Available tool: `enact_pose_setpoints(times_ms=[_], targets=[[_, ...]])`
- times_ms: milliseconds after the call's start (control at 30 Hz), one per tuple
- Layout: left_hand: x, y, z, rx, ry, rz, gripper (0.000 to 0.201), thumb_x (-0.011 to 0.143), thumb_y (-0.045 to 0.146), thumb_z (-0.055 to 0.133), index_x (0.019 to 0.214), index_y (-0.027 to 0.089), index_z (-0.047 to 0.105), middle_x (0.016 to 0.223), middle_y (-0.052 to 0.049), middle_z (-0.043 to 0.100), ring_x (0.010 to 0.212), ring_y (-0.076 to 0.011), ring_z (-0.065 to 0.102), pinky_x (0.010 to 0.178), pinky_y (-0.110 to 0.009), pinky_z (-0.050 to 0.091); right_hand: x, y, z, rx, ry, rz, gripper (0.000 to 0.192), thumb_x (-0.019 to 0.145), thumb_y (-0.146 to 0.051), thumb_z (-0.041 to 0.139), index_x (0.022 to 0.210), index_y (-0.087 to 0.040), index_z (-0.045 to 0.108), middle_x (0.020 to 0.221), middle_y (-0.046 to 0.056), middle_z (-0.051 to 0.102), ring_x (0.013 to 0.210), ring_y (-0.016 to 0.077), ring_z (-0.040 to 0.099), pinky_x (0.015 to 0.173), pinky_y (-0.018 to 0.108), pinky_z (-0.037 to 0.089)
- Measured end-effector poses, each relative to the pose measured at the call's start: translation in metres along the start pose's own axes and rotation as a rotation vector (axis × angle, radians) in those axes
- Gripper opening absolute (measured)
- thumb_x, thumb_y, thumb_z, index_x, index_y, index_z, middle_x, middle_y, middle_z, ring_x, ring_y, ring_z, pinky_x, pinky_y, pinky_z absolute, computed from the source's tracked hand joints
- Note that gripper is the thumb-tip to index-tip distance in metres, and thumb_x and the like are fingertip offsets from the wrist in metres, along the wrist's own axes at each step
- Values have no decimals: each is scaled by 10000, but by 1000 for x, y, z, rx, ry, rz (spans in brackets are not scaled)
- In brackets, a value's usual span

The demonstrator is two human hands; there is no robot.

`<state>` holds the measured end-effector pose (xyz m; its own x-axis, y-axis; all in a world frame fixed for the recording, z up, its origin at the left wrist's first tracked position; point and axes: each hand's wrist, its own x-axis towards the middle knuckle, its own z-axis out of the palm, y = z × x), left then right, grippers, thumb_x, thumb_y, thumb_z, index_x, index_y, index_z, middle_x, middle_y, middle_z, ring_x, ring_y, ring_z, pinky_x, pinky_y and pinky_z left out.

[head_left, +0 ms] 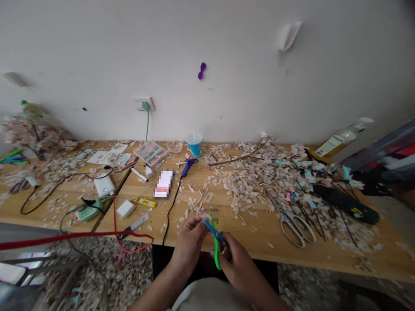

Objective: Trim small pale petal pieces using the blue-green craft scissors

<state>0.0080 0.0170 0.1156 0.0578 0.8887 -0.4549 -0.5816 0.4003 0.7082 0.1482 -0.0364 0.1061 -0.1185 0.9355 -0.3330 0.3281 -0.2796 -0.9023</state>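
Just over the table's front edge, my right hand [232,255] is closed around the handles of a pair of green and blue scissors [214,232], whose blades are parted. To the left of the blades, my left hand [190,237] pinches a small whitish piece [205,217], perhaps a petal or scrap of paper; its kind is too small to make out. The piece lies close against the blue blade; whether it is between the blades I cannot tell.
Petal-like scraps [236,177] cover much of the wooden table [259,255]. Large scissors [296,224] and a dark green roll [345,203] lie right. A blue glue gun [188,166], blue cup [195,144] and phone [164,183] stand or lie behind. Left are a power strip [90,210] and red cable [81,235].
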Motion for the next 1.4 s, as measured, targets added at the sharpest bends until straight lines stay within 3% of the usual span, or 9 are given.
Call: enact_pose_setpoints(times_ms=[267, 967, 1233, 1400], targets=[[3, -4, -3, 159, -51, 36, 200, 587, 233, 836, 713, 151, 705, 620, 9, 659, 569, -92, 570, 583, -194, 458, 0, -9, -6, -7, -27, -4, 136, 806, -253, 556, 923, -183, 557, 726, -14, 568, 608, 127, 484, 572, 243, 367], [2, -3, -11, 126, -43, 5, 256, 609, 327, 837, 694, 131, 697, 601, 1, 650, 556, -82, 558, 577, -189, 450, 6, 2, -5, -194, 20, -31, 213, 831, -274, 510, 973, -166, 626, 856, 58, 680, 723, 185, 586, 688, 285, 412], [3, -1, -18, 405, -122, 46, 229, 714, 354, 750, 726, 132, 698, 622, -11, 654, 567, -96, 568, 600, -208, 465, 3, 0, -14, -279, -7, -51, 228, 817, -254, 491, 990, -175, 617, 857, 51, 672, 709, 185, 582, 677, 291, 416], [2, 4, -18, 520, -155, 53, 240, 734, 368, 706, 696, 131, 684, 597, -12, 633, 561, -116, 567, 584, -236, 481, 4, 5, -15, -320, 20, -57, 303, 803, -226, 478, 1066, -150, 607, 1001, 104, 676, 901, 228, 613, 806, 327, 428]])
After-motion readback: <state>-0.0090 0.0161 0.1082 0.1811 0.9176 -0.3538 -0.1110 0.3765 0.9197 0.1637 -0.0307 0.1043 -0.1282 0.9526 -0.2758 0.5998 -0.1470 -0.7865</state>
